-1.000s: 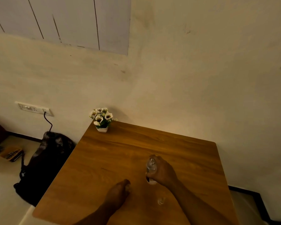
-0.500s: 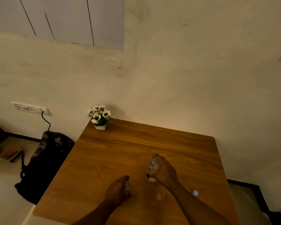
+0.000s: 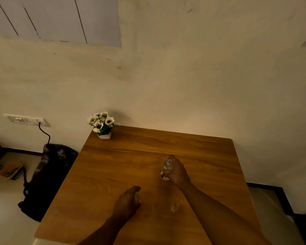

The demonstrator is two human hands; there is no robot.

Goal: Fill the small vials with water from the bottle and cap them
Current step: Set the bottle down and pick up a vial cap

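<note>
Glass slips: my right hand (image 3: pixel 177 171) grips the bottle (image 3: pixel 167 166), my left hand (image 3: pixel 126 203) pinches a vial (image 3: pixel 137 198); pouring may miss.

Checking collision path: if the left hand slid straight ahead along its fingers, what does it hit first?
Likely nothing close: the left hand, curled on a small clear glass vial, points up-right over bare brown wooden table, seemingly passing left of the clear plastic water bottle; depth unclear.
</note>
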